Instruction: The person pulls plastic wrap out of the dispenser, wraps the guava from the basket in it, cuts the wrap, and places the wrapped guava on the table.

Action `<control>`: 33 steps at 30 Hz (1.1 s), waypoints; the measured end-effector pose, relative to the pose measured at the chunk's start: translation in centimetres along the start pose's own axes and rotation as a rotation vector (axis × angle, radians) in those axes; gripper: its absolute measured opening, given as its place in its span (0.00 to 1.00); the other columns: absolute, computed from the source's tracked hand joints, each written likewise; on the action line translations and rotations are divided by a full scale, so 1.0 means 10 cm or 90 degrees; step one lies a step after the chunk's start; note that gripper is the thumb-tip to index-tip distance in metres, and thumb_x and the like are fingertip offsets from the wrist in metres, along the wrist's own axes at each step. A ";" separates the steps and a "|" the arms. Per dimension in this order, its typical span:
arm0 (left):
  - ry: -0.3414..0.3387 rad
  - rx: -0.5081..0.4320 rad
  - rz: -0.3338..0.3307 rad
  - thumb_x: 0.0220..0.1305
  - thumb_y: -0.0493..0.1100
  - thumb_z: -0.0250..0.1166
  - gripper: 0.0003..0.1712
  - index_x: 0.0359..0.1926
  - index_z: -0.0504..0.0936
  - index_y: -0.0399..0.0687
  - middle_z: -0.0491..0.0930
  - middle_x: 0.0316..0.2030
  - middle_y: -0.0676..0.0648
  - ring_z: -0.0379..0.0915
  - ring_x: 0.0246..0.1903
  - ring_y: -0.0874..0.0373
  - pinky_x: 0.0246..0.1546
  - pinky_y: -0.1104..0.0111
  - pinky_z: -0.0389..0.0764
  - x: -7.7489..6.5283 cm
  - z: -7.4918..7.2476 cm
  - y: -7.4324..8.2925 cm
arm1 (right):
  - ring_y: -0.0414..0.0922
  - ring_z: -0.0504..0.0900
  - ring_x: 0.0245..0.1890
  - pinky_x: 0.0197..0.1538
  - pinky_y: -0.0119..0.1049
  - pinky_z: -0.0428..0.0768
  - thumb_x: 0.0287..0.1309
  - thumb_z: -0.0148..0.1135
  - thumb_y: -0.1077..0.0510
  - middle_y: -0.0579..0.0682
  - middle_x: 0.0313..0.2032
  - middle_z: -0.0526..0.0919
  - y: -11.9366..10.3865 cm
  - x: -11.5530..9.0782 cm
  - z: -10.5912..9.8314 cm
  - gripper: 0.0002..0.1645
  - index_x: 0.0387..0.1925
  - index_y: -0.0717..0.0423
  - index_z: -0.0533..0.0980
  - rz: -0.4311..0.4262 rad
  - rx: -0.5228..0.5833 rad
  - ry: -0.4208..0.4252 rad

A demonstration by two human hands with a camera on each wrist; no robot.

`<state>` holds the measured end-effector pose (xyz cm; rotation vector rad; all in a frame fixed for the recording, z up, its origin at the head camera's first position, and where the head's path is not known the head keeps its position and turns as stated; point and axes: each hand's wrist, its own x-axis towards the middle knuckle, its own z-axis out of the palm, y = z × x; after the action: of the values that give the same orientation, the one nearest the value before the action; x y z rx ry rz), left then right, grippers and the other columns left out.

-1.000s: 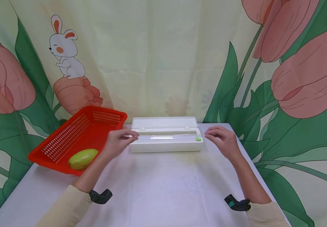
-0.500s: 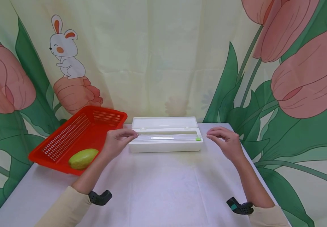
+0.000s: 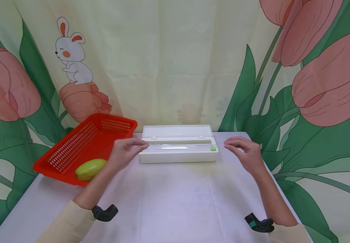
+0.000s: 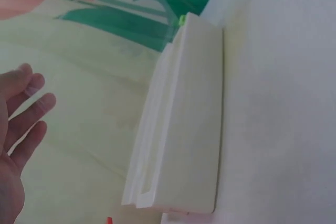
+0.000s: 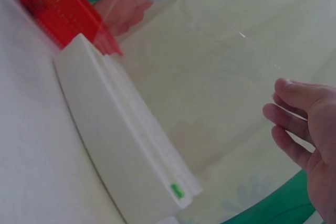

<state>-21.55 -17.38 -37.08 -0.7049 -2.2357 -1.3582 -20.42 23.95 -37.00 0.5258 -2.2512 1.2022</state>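
A long white cling film dispenser box (image 3: 179, 157) stands at the middle back of the table, its lid (image 3: 177, 131) tilted up behind it. A green slider (image 3: 213, 149) sits at the right end of its cutter strip. My left hand (image 3: 126, 155) pinches with thumb and fingers at the box's left end. Off the right end, my right hand (image 3: 247, 156) pinches likewise. Clear cling film (image 5: 242, 34) stretches between the hands, showing mostly as faint glints. In the wrist views the left hand (image 4: 18, 129) and right hand (image 5: 310, 129) are raised apart from the box.
A red plastic basket (image 3: 68, 158) stands to the left, partly behind my left forearm, with a green oval fruit (image 3: 90, 169) inside. White cloth covers the table (image 3: 178, 202). A printed curtain (image 3: 162, 67) hangs right behind the box and basket.
My right hand has shifted a little to the right, widening the gap between the hands. The left hand has hardly moved. Box, basket and fruit stay in place.
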 end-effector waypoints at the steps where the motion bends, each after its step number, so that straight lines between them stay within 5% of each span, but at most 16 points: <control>1: 0.001 0.000 0.003 0.54 0.36 0.72 0.10 0.39 0.88 0.43 0.88 0.33 0.47 0.81 0.36 0.71 0.40 0.78 0.82 0.00 0.00 0.01 | 0.23 0.77 0.44 0.47 0.13 0.75 0.52 0.68 0.69 0.59 0.39 0.85 -0.01 0.00 0.00 0.09 0.37 0.62 0.84 -0.002 0.003 0.001; 22: 0.009 0.033 0.008 0.53 0.35 0.72 0.11 0.40 0.88 0.45 0.88 0.34 0.47 0.79 0.39 0.75 0.39 0.80 0.81 -0.03 -0.09 0.21 | 0.26 0.79 0.44 0.45 0.15 0.77 0.42 0.70 0.77 0.58 0.35 0.85 -0.12 0.03 -0.12 0.14 0.33 0.63 0.85 -0.104 0.012 0.013; 33: 0.012 0.019 0.047 0.52 0.31 0.72 0.12 0.40 0.87 0.43 0.88 0.35 0.46 0.80 0.38 0.74 0.42 0.82 0.79 -0.04 -0.15 0.27 | 0.30 0.81 0.44 0.49 0.17 0.77 0.39 0.70 0.80 0.57 0.35 0.86 -0.30 0.02 -0.19 0.18 0.34 0.62 0.85 -0.136 0.029 0.006</control>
<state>-19.39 -17.77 -34.87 -0.7541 -2.1889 -1.2891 -18.44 23.92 -34.08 0.7568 -2.1021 1.1461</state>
